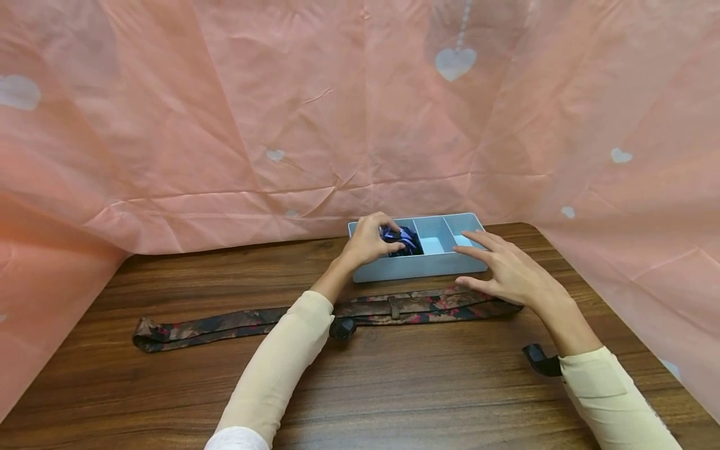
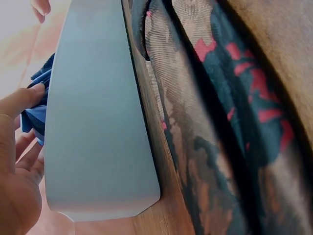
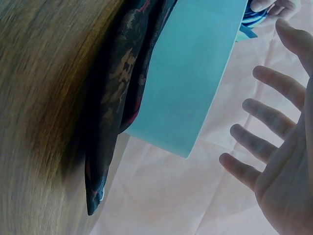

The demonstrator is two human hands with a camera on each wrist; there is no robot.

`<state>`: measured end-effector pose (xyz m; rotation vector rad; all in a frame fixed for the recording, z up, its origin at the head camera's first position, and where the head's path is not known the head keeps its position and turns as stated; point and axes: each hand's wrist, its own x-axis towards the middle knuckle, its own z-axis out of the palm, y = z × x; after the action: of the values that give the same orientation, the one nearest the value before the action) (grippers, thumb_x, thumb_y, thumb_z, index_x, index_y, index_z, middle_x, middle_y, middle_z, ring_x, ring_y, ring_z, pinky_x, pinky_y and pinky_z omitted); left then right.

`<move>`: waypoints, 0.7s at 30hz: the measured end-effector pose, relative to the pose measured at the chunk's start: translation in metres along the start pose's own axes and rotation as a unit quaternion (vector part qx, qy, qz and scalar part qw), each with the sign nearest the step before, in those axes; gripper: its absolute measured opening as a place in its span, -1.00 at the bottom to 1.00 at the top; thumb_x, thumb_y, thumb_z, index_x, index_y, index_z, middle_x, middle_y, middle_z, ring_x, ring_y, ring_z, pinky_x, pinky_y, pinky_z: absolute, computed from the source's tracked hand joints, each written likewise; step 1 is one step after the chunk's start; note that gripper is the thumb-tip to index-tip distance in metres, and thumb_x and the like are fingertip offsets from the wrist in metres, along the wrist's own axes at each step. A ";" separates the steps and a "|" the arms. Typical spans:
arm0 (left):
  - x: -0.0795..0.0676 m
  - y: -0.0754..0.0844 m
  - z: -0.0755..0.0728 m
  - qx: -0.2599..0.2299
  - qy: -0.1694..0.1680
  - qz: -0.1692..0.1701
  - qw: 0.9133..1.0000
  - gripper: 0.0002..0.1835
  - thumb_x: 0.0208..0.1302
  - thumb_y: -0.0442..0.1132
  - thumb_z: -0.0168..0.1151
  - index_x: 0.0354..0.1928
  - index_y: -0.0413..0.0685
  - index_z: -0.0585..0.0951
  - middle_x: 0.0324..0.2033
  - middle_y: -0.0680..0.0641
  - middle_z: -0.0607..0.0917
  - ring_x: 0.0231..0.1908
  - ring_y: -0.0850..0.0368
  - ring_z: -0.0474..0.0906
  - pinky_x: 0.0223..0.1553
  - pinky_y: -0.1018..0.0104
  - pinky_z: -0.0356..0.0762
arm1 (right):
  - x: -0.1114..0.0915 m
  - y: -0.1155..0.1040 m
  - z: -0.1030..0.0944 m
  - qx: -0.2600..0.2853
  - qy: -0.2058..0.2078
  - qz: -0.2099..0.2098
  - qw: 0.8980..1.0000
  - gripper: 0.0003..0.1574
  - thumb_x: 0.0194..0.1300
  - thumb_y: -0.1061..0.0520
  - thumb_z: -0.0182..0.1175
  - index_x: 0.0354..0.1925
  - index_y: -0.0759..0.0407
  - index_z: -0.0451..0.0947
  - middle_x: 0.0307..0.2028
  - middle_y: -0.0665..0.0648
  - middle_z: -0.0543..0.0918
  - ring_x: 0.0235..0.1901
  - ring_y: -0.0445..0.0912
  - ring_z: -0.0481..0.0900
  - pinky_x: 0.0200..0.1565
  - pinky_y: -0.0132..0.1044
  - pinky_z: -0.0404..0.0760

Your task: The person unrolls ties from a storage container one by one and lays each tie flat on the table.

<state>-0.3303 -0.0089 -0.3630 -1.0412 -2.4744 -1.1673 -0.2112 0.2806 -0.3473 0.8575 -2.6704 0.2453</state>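
Note:
A light blue box [image 1: 419, 267] with three compartments stands near the back of the table. In its left compartment is a rolled blue striped necktie [image 1: 409, 239]. My left hand [image 1: 368, 240] holds that roll, thumb on the near side; in the left wrist view the blue necktie [image 2: 36, 115] shows above the box wall between thumb and fingers. My right hand [image 1: 509, 265] hovers by the box's right end, its fingers spread and holding nothing. A dark floral necktie [image 1: 242, 317], folded lengthwise, lies in front of the box, partly hidden beneath the left forearm.
The wooden table [image 1: 405, 387] carries the box and the floral necktie. Pink cloth [image 1: 315, 112] with pale hearts hangs behind the table and along both sides. Dark wrist-worn pieces [image 1: 541, 360] jut out near each cuff.

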 end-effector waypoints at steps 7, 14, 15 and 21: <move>-0.001 0.001 -0.002 -0.011 0.022 0.025 0.999 -0.75 0.13 -0.33 0.59 -0.16 -0.23 0.75 -0.09 -0.18 0.73 -0.15 -0.01 0.60 -0.16 0.33 0.50 | 0.001 0.000 0.001 0.002 -0.003 0.003 1.000 -0.23 0.31 -0.23 0.39 0.33 0.14 0.58 0.44 0.39 0.37 0.42 0.42 0.27 0.26 0.43 0.33; 0.000 0.002 -0.007 -0.015 0.045 0.048 0.998 -0.76 0.11 -0.35 0.60 -0.20 -0.24 0.75 -0.13 -0.17 0.74 -0.12 -0.01 0.63 -0.11 0.27 0.57 | 0.001 0.001 0.002 0.000 0.000 0.001 1.000 -0.21 0.30 -0.26 0.40 0.32 0.14 0.58 0.42 0.39 0.39 0.40 0.41 0.30 0.26 0.42 0.34; 0.000 0.002 -0.008 -0.017 0.048 0.051 0.997 -0.76 0.11 -0.35 0.60 -0.20 -0.24 0.75 -0.13 -0.17 0.74 -0.10 -0.02 0.64 -0.09 0.26 0.59 | 0.001 0.001 0.001 0.002 0.000 0.002 1.000 -0.22 0.30 -0.24 0.40 0.32 0.13 0.58 0.42 0.39 0.39 0.40 0.41 0.29 0.26 0.42 0.34; 0.000 0.003 -0.011 -0.026 0.065 0.056 0.996 -0.76 0.09 -0.36 0.61 -0.21 -0.25 0.76 -0.15 -0.18 0.75 -0.08 -0.03 0.66 -0.07 0.24 0.62 | 0.001 0.001 0.001 0.009 0.000 0.007 1.000 -0.24 0.30 -0.21 0.41 0.33 0.14 0.58 0.43 0.38 0.38 0.41 0.41 0.28 0.26 0.41 0.35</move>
<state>-0.3296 -0.0155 -0.3545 -1.0671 -2.2676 -1.2281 -0.2121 0.2805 -0.3480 0.8459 -2.6784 0.2741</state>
